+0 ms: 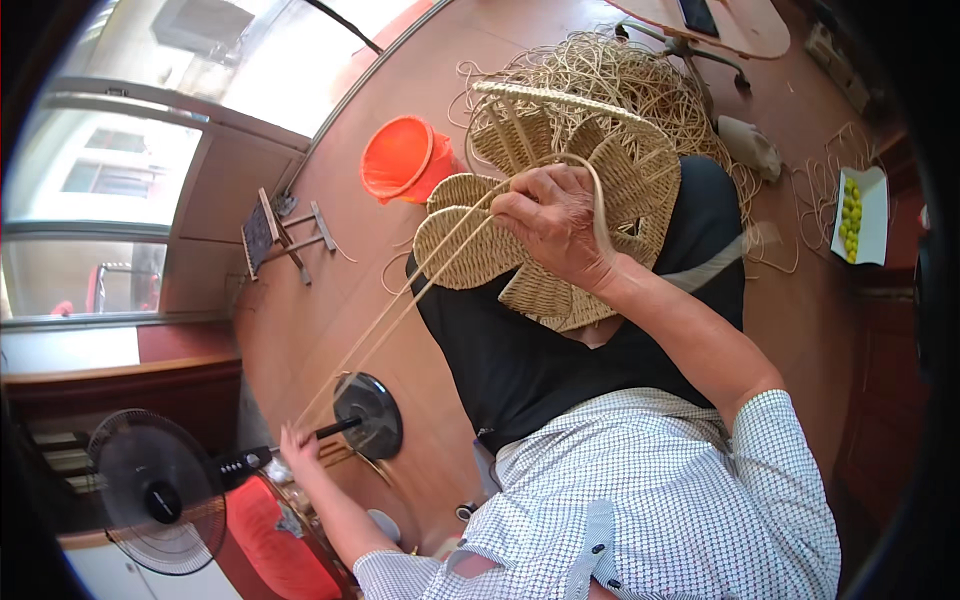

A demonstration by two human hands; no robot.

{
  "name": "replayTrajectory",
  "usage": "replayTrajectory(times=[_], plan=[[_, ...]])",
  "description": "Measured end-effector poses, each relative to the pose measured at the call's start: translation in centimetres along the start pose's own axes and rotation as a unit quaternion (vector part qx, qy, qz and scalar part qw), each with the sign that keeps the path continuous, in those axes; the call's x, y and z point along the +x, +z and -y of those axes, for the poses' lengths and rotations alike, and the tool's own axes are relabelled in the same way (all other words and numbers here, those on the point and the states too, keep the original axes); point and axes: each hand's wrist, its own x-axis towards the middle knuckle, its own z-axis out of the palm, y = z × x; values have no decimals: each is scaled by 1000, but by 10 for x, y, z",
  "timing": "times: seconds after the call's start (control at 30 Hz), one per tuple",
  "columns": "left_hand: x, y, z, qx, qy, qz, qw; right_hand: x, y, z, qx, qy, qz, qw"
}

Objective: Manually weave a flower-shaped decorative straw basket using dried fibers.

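Note:
A straw-coloured woven piece (462,248), with petal-like panels and a braided outer rim, rests across the dark-trousered lap (470,355). My right hand (552,215) is closed on top of it, fingers curled around a pale cord (385,312); its fingertips are partly hidden. Two strands of that cord run taut down to the lower left. At their far end my left hand (299,448), arm stretched out, is closed on the cord and slightly blurred. A loop of cord also passes over the right wrist.
A heap of loose cord (630,75) lies on the floor beyond the woven piece. An orange bin (405,160) stands left of it. A standing fan (160,495) is beside my left hand, its round base (370,415) nearby. At right sits a white tray (872,205) of yellow-green fruit.

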Motion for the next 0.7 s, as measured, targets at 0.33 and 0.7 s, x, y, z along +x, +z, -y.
replayTrajectory(times=[0.33,0.7], plan=[[-30,149,139,498,427,256,710,1,8,-1,-2,-10,-19,1000],[-302,385,265,529,590,474,384,1,2,10,-25,45,-28,998]])
